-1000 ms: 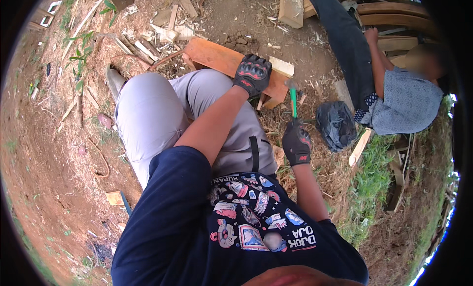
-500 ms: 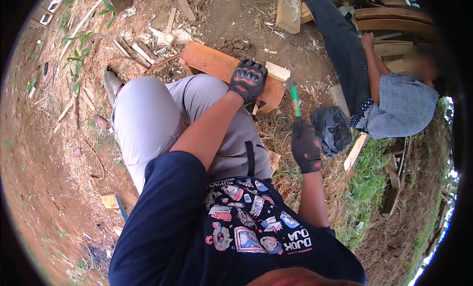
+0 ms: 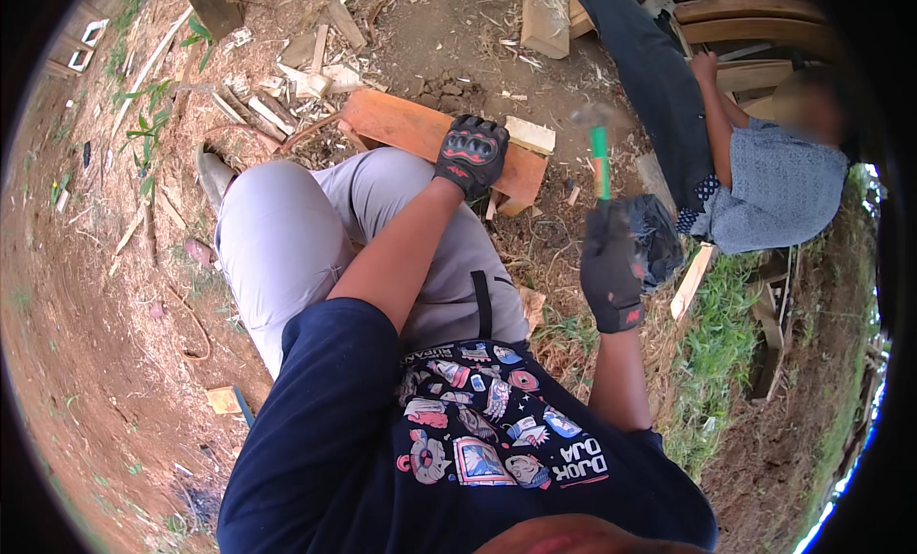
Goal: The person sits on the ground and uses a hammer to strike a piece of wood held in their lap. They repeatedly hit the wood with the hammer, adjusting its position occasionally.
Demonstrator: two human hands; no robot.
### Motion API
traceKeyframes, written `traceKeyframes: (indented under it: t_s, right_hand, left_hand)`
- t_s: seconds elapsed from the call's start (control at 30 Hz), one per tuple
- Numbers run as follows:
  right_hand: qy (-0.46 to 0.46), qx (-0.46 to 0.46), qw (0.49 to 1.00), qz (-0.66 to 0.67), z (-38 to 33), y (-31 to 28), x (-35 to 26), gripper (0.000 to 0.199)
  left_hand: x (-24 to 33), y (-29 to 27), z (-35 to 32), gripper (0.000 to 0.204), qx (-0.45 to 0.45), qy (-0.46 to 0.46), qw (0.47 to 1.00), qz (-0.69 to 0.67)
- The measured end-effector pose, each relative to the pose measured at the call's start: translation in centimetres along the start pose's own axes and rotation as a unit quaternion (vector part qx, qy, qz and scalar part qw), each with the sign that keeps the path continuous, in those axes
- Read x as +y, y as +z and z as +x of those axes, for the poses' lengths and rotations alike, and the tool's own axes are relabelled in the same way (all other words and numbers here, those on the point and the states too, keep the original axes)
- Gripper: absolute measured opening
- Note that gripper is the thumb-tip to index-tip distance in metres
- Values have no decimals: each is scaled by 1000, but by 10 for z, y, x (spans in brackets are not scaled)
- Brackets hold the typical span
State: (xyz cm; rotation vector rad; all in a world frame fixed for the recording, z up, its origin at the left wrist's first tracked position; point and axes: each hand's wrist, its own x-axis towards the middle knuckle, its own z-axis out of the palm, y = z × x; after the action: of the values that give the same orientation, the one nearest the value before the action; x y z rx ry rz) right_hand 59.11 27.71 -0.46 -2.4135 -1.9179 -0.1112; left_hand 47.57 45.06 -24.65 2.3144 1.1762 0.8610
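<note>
Your right hand (image 3: 611, 267), in a black glove, is wrapped tight around the green-handled hammer (image 3: 599, 162), fingers closed on the lower end of the shaft so that only the upper green stretch shows above your fist. The hammer stands nearly upright, and its grey head at the top is smeared by motion blur, so you cannot make out its shape or which way the face points.

Up and to the left of that grip, your left hand (image 3: 472, 153), in a black glove with red knuckle trim, lies palm down and flat on the orange rectangular wooden board (image 3: 401, 124), fingers resting together rather than pinching anything. The board lies on the dirt just past your grey-trousered knee (image 3: 277, 220), which hides its near edge. A small pale wood offcut (image 3: 530, 135) sits on the board just right of your left hand.

Directly behind your right fist, a dark crumpled bag or cloth (image 3: 659, 234) is half covered by the glove; what it is stays unclear. Further right, another person in a grey patterned shirt (image 3: 778, 196) sits on the ground, partly cut off by curved wooden pieces (image 3: 755, 10).
</note>
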Motion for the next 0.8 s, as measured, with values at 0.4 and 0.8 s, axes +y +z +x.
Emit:
traceKeyframes:
  t_s: [0.4, 0.8]
  right_hand:
    - [76, -100, 991, 40, -43, 70, 45, 37]
    - [282, -129, 950, 32, -160, 155, 128, 37]
  left_hand:
    - [7, 1, 1, 24, -41, 1, 999, 2]
    - [-7, -41, -18, 105, -158, 132, 974, 90]
